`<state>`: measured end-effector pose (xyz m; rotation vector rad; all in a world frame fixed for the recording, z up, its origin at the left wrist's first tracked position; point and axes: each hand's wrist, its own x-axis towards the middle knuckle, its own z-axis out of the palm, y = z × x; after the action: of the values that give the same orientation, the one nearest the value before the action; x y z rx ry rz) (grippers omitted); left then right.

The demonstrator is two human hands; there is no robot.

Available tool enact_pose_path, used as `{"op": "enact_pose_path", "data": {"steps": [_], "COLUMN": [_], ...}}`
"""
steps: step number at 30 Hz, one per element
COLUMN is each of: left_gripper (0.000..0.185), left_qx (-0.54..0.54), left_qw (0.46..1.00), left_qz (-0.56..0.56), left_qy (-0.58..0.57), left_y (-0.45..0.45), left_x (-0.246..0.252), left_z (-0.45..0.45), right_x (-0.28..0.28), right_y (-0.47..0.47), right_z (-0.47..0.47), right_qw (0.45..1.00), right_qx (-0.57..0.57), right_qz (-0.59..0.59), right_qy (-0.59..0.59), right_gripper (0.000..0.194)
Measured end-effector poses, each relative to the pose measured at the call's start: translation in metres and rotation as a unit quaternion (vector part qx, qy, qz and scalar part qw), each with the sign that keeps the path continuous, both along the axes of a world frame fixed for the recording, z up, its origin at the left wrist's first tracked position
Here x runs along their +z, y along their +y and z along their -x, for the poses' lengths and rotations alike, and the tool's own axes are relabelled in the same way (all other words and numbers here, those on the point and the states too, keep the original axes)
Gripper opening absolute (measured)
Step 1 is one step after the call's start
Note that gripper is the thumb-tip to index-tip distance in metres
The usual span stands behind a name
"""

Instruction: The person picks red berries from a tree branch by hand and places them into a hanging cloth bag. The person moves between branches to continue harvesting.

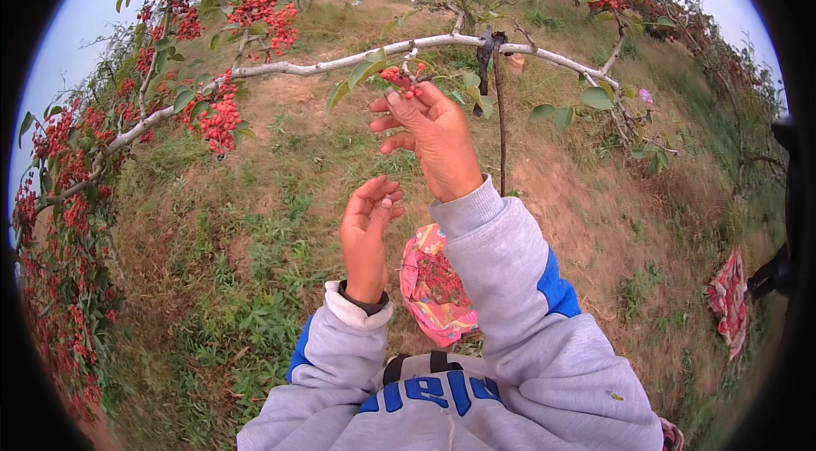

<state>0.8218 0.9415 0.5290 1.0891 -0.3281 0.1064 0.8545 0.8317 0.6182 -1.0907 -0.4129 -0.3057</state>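
Note:
My right hand (440, 138) is raised to a small cluster of red berries (408, 80) under a pale grey branch (357, 60). Its thumb and index finger touch the cluster from below, the other fingers half spread. Lower and to the left, my left hand (366, 237) hangs in the air with loosely curled fingers, nothing visible in it. Below the hands, a pink patterned cloth bag (413, 298) stands open on the ground, holding many red berries (440, 279).
Fuller berry clusters (217, 113) hang at the left. A thin upright stick (502, 126) meets the branch where dark strips (486, 62) are tied. Leafy twigs (618, 107) reach out right. A red and white cloth (728, 304) lies at the far right.

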Motion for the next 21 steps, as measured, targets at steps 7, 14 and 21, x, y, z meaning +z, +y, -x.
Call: {"op": "enact_pose_path", "data": {"steps": [7,14,21], "left_gripper": [0.026,0.029,0.036], "left_qx": [0.028,0.025,-0.135], "left_qw": [0.999,0.995,0.986], "left_qz": [-0.004,-0.037,0.073], "left_qy": [0.017,-0.085,-0.069], "left_y": [0.020,0.015,-0.006], "left_x": [-0.003,0.029,0.086], "left_z": [-0.007,-0.024,-0.057], "right_x": [-0.001,0.014,-0.034], "right_y": [-0.030,-0.066,-0.057], "right_z": [-0.023,-0.027,-0.001], "right_qw": [0.808,0.756,0.901], "right_qx": [-0.390,-0.446,-0.241], "right_qz": [0.401,0.441,0.352], "right_qy": [-0.183,-0.188,-0.083], "right_gripper": [0.024,0.018,0.020]}}
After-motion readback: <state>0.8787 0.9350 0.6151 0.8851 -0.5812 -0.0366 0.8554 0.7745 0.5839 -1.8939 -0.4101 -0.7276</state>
